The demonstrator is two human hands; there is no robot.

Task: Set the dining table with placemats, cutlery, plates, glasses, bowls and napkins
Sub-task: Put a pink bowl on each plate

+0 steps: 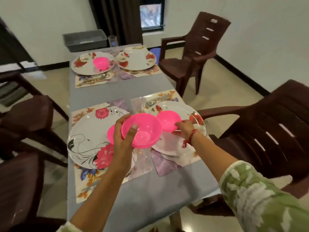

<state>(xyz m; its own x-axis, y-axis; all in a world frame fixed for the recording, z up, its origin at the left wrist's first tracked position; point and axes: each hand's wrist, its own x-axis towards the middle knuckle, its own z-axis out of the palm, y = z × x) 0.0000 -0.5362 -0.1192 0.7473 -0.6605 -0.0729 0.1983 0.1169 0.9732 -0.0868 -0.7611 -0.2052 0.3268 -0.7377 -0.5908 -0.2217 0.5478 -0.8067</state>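
My left hand (124,133) grips a pink bowl (145,131) by its near rim, thumb inside, holding it above the gap between the two near plates. Behind that hand a second pink bowl (110,133) shows partly over the near left flowered plate (85,136). My right hand (184,128) holds another pink bowl (168,120) by its edge over the near right plate (192,114). Both near plates lie on floral placemats (87,186). A fork or spoon (153,102) lies beyond the right plate.
At the far end of the grey table (150,198) stand two more plates, the far left plate (83,63) with a pink bowl (100,62) on it and the far right plate (138,58). Brown plastic chairs (275,131) surround the table. A grey tray (85,40) and a glass (112,41) stand behind.
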